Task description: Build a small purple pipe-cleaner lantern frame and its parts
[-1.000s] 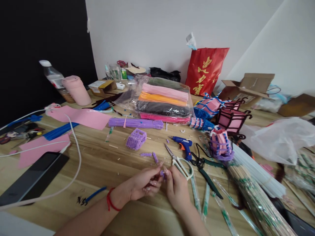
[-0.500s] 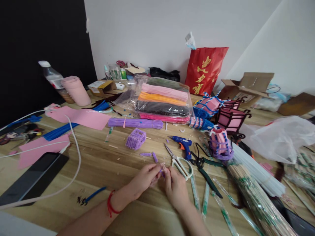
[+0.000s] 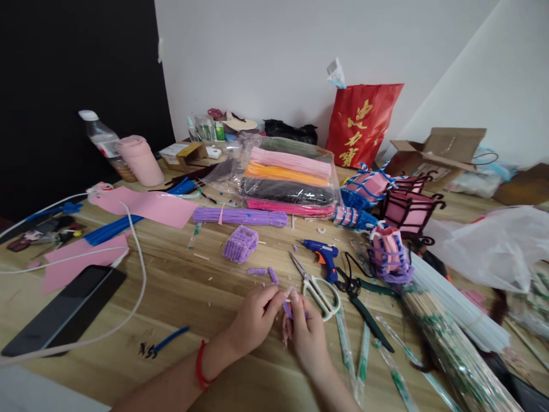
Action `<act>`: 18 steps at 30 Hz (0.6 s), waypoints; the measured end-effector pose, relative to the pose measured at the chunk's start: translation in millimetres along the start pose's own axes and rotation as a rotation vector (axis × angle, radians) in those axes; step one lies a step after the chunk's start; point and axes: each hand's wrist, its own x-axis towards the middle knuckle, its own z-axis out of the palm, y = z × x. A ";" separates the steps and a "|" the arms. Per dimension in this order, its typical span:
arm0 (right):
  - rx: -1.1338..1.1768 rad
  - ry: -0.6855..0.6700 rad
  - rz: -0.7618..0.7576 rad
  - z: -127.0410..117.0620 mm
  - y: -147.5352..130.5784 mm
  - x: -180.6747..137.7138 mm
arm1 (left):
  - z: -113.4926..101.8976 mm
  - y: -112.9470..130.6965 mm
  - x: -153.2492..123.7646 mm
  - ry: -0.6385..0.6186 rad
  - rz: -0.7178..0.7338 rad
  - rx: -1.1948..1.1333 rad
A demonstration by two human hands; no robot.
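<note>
My left hand (image 3: 254, 319) and my right hand (image 3: 305, 333) meet low in the middle of the wooden table (image 3: 184, 297). Both pinch a small purple pipe-cleaner piece (image 3: 287, 309) between their fingertips. A red string circles my left wrist. Just beyond the hands lie white-handled scissors (image 3: 315, 283), two short purple pieces (image 3: 273, 275) and a small purple woven basket (image 3: 240, 244). A blue glue gun (image 3: 321, 252) rests to the right of the basket.
Bundles of pipe cleaners in a plastic bag (image 3: 287, 180) and a purple bundle (image 3: 240, 216) lie further back. Pink and blue lanterns (image 3: 398, 209), pliers (image 3: 364, 297) and wrapped sticks (image 3: 446, 337) crowd the right. A tablet (image 3: 64, 309), white cable (image 3: 132, 286) and pink paper (image 3: 146, 206) are left.
Both hands stayed together on the purple piece and turned it slightly; the right hand's fingers shifted a little lower. The view drifted slightly.
</note>
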 end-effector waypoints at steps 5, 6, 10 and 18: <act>-0.324 0.029 -0.206 -8.6 4.1 -2.3 | 3.2 -1.3 3.6 -0.125 -0.227 -0.388; -0.388 0.032 -0.240 -9.9 6.1 -2.3 | 3.7 -1.6 4.1 -0.136 -0.242 -0.430; -0.586 0.054 -0.349 -13.3 13.0 -1.0 | 2.9 -1.0 5.3 -0.125 -0.215 -0.422; -0.159 0.091 -0.094 2.8 3.7 -2.3 | 2.0 1.4 0.1 0.065 -0.055 -0.068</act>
